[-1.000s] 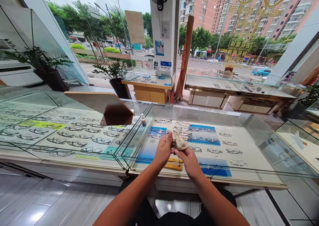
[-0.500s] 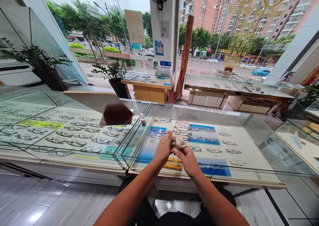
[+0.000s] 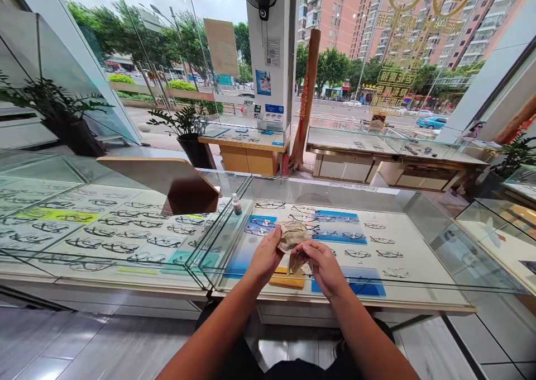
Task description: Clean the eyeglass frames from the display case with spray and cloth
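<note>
My left hand (image 3: 266, 252) grips a crumpled beige cloth (image 3: 292, 234) between thumb and fingers, over the glass counter. Close beside it, my right hand (image 3: 324, 265) pinches a thin-rimmed pair of eyeglasses (image 3: 298, 264) with brownish-looking lenses. The glasses hang just below the cloth, and part of them is covered by my right fingers. Whether the cloth touches the glasses I cannot tell.
Beneath my hands is a glass display case (image 3: 412, 257) with several rows of frames inside. A small bottle (image 3: 237, 204) stands on the glass to the left, near a tilted wood-backed mirror (image 3: 159, 181). An orange case (image 3: 286, 278) lies below my hands.
The cloth, bunched between both hands before, is now spread out in my left hand. My right hand has drawn slightly away to the right with the glasses, showing their lenses.
</note>
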Demonstrator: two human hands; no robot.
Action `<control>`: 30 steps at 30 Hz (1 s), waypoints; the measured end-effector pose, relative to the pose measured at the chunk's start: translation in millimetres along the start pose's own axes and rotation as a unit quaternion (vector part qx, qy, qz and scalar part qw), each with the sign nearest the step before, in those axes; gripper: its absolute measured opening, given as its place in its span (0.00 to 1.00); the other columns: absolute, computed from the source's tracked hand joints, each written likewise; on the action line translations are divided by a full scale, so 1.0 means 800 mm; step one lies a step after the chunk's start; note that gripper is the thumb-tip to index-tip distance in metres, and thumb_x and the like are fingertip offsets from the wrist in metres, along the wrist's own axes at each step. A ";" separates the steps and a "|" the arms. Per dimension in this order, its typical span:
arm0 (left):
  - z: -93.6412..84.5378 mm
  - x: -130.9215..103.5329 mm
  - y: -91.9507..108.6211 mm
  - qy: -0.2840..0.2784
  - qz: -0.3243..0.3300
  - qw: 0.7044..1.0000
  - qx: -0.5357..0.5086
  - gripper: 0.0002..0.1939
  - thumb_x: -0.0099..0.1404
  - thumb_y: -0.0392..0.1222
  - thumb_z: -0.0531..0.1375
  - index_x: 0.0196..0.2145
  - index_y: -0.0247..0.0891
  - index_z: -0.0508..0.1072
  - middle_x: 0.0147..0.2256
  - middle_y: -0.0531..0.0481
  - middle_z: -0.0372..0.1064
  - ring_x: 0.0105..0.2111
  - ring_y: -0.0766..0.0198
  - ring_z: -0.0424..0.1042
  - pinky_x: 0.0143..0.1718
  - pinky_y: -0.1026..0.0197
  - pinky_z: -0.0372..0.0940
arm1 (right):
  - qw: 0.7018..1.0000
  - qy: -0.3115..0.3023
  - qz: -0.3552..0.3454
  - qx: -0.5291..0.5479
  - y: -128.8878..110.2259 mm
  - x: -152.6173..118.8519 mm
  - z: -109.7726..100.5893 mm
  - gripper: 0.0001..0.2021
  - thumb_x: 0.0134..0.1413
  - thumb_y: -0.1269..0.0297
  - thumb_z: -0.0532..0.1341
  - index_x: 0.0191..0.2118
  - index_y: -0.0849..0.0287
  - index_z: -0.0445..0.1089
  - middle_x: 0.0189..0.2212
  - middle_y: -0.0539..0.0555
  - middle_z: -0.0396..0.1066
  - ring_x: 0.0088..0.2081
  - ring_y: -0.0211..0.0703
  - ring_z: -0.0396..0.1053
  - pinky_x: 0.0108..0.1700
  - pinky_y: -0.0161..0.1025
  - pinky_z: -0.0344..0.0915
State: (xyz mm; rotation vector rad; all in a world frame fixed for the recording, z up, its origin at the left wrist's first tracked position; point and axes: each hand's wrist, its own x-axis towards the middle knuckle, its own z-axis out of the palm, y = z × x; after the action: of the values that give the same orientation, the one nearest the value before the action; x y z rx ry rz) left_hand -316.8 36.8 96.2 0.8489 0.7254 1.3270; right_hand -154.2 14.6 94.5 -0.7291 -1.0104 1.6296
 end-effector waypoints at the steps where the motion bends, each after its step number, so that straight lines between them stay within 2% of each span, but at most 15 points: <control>1: -0.001 0.000 0.000 0.003 0.002 1.000 0.004 0.31 0.62 0.67 0.67 0.46 0.35 0.80 0.42 0.40 0.81 0.51 0.47 0.78 0.53 0.52 0.71 | 1.000 0.006 0.000 0.010 -0.003 0.000 0.000 0.14 0.53 0.51 0.74 0.36 0.57 0.84 0.35 0.56 0.81 0.37 0.44 0.70 0.44 0.39 0.65; 4: -0.005 -0.003 -0.001 -0.005 0.007 0.999 0.032 0.29 0.63 0.67 0.66 0.46 0.37 0.81 0.42 0.40 0.81 0.50 0.47 0.77 0.52 0.53 0.70 | 0.999 0.038 -0.011 0.033 -0.012 0.002 -0.004 0.14 0.52 0.51 0.74 0.36 0.57 0.84 0.38 0.56 0.82 0.37 0.43 0.70 0.45 0.40 0.66; 8: -0.007 -0.009 -0.002 -0.044 0.028 0.991 0.120 0.29 0.68 0.69 0.60 0.42 0.39 0.82 0.41 0.40 0.80 0.49 0.47 0.76 0.53 0.53 0.68 | 0.994 0.085 -0.058 0.023 -0.022 0.009 -0.008 0.14 0.51 0.51 0.74 0.37 0.56 0.84 0.40 0.55 0.81 0.42 0.46 0.71 0.48 0.41 0.66; 11: -0.002 -0.017 -0.003 -0.072 0.041 0.976 0.200 0.30 0.70 0.69 0.56 0.39 0.39 0.81 0.40 0.43 0.79 0.47 0.49 0.74 0.54 0.53 0.67 | 0.991 0.101 -0.085 0.005 -0.022 0.016 -0.003 0.13 0.50 0.51 0.75 0.36 0.55 0.83 0.39 0.54 0.81 0.42 0.46 0.71 0.48 0.41 0.66; 14: 0.010 -0.024 -0.004 -0.076 0.052 0.967 0.236 0.31 0.70 0.70 0.56 0.40 0.38 0.80 0.39 0.44 0.77 0.44 0.52 0.72 0.52 0.54 0.66 | 0.991 0.102 -0.090 -0.004 -0.016 0.018 0.007 0.13 0.49 0.52 0.76 0.35 0.54 0.82 0.40 0.53 0.80 0.41 0.45 0.71 0.47 0.41 0.67; 17: 0.020 -0.027 -0.006 -0.061 0.049 0.972 0.222 0.30 0.69 0.69 0.58 0.40 0.36 0.79 0.35 0.47 0.74 0.38 0.57 0.69 0.45 0.58 0.66 | 0.990 0.106 -0.087 -0.007 -0.010 0.016 0.016 0.13 0.49 0.51 0.75 0.35 0.55 0.81 0.40 0.54 0.80 0.41 0.45 0.72 0.45 0.41 0.69; 20: 0.026 -0.026 -0.007 -0.077 0.015 0.983 0.165 0.26 0.68 0.64 0.63 0.44 0.35 0.79 0.32 0.50 0.71 0.33 0.62 0.68 0.40 0.61 0.64 | 0.991 0.108 -0.082 0.003 -0.007 0.015 0.022 0.14 0.48 0.51 0.75 0.35 0.55 0.80 0.39 0.54 0.80 0.40 0.45 0.72 0.45 0.41 0.69; 24: 0.027 -0.025 -0.005 -0.118 -0.006 0.987 0.112 0.27 0.64 0.56 0.70 0.55 0.37 0.77 0.42 0.45 0.77 0.44 0.57 0.73 0.49 0.59 0.66 | 0.992 0.094 -0.078 0.032 -0.008 0.016 0.021 0.14 0.48 0.52 0.76 0.34 0.55 0.79 0.39 0.53 0.80 0.38 0.43 0.72 0.44 0.40 0.69; 26: 0.025 -0.025 -0.005 -0.130 -0.005 0.985 0.113 0.28 0.65 0.55 0.70 0.58 0.38 0.76 0.47 0.43 0.78 0.48 0.54 0.74 0.52 0.57 0.66 | 0.992 0.092 -0.078 0.043 -0.010 0.017 0.019 0.14 0.48 0.52 0.76 0.34 0.55 0.80 0.39 0.53 0.80 0.38 0.43 0.73 0.44 0.40 0.70; 30: 0.014 -0.025 -0.005 -0.165 -0.008 0.980 0.108 0.30 0.68 0.56 0.67 0.62 0.40 0.74 0.48 0.41 0.78 0.51 0.50 0.75 0.56 0.52 0.67 | 0.991 0.095 -0.062 0.071 -0.014 0.018 0.015 0.13 0.48 0.54 0.76 0.35 0.56 0.80 0.39 0.54 0.81 0.37 0.42 0.73 0.42 0.39 0.70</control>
State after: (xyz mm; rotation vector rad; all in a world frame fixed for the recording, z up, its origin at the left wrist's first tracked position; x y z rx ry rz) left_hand -307.1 15.8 98.0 1.2025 0.6179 1.0692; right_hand -163.2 26.5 110.5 -0.6966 -0.7791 1.4767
